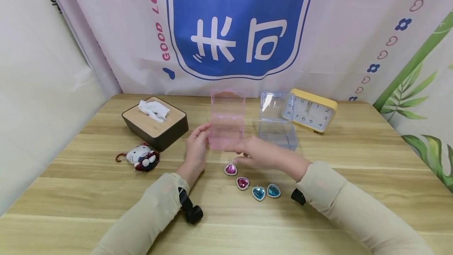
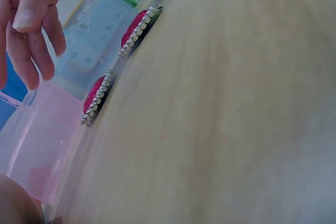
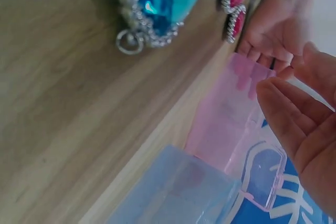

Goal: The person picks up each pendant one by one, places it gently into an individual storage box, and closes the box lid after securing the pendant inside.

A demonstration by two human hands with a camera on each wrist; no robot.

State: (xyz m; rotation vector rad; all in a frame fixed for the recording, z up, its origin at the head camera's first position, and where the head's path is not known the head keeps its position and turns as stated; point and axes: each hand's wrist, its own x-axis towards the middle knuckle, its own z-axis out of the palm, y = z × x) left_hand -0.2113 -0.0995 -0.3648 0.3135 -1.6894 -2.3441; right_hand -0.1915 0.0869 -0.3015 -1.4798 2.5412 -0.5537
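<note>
Resting the left hand (image 1: 196, 150) on the left side of the pink box (image 1: 226, 129), with pretty relaxed fingers against the plastic, more of a touch than a grip. Holding the right hand (image 1: 255, 152) over the front right of that pink box, with loosely straight fingers and a bit of a gap to the thumb, so basically empty going by the right wrist view. Can't tell about actual contact with the plastic there.

Seeing the pink box on the desk (image 1: 212, 231) with its lid (image 1: 228, 103) flipped up. Just in front of the pink box, close to the right thumb: one pink heart gem (image 1: 231, 169), then a second pink heart gem (image 1: 243, 183). Farther out front and right of it, two blue gems (image 1: 258, 193). Also right of the pink box: a clear blue box (image 1: 277, 136), lid up too, then a yellow clock (image 1: 313, 113). Left of the pink box, a tissue box (image 1: 173, 127), plus a little cat toy (image 1: 139, 156) nearer the front. Behind the pink box, a banner (image 1: 233, 66).
</note>
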